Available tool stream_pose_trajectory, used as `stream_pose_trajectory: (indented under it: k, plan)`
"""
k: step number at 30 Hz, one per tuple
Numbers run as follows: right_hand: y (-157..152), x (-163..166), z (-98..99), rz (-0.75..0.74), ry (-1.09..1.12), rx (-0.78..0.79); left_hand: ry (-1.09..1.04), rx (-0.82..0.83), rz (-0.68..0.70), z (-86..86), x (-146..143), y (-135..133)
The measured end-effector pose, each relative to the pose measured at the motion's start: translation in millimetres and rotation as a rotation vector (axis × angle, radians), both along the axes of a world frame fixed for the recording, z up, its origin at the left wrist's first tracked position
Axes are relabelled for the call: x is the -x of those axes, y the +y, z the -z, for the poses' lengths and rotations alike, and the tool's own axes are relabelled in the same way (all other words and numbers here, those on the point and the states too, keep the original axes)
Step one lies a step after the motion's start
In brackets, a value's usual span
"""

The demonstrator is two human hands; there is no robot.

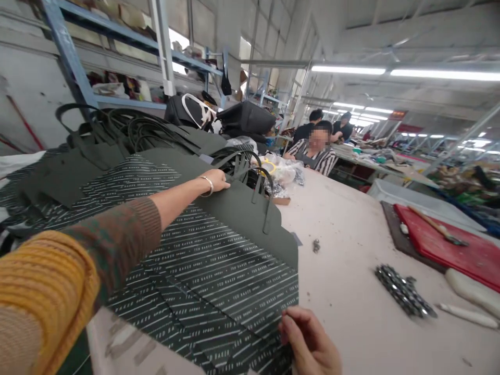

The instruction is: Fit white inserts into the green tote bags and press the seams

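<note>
A large dark green bag panel (242, 208) lies over a pile of similar pieces, with a striped printed lining (234, 271) facing up along its lower part. My left hand (216, 182), with a bangle at the wrist, reaches far across and is closed on the panel's upper part. Its fingertips are partly hidden. At the near right corner of the printed lining, my right hand (310, 341) pinches the edge between thumb and fingers. Dark straps (267, 216) with looped handles lie along the panel's far edge.
On the pale table (336, 229) lie a heap of shiny metal hardware (404, 291), a small metal piece (316, 245), a white pen-like tool (466, 315) and a red board (453, 245) bearing a hammer (437, 226). Co-workers (320, 146) sit beyond; blue shelving (117, 31) stands left.
</note>
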State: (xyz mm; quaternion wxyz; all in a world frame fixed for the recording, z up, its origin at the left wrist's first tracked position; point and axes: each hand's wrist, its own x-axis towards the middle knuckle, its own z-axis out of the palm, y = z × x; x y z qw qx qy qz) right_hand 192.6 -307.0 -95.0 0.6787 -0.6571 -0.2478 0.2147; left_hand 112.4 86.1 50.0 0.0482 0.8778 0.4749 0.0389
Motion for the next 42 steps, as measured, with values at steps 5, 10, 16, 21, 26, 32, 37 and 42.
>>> stream_pose_trajectory:
  k: [5, 10, 16, 21, 26, 32, 37, 42]
  plan:
    - [-40, -25, -30.7, 0.033, -0.091, 0.084, -0.042, 0.116, 0.079, -5.6, 16, -70]
    - [-83, -17, -35.0, 0.017, -0.011, 0.141, -0.025, 0.308, 0.109, 32.9, 49, -163]
    - [-116, 8, -20.6, -0.127, -0.082, 0.330, -0.008, 0.285, 0.287, 62.3, 76, -231]
    - [-117, 18, -7.9, -0.210, -0.121, 0.410, 0.042, 0.358, 0.554, 60.9, 50, -253]
    - [-119, 16, -5.0, -0.254, -0.217, 0.394, 0.256, 0.391, 0.597, 65.1, 10, -267]
    - [-118, 15, -10.2, -0.298, -0.409, 0.340, 0.374, 0.545, 0.584, 73.3, -17, -250]
    - [-120, 14, -10.6, -0.349, -0.477, 0.348, 0.365, 0.908, 0.599, 78.2, -31, -232]
    - [-121, 12, -12.0, -0.387, -0.494, 0.332, 0.366, 1.192, 0.614, 76.9, -36, -237]
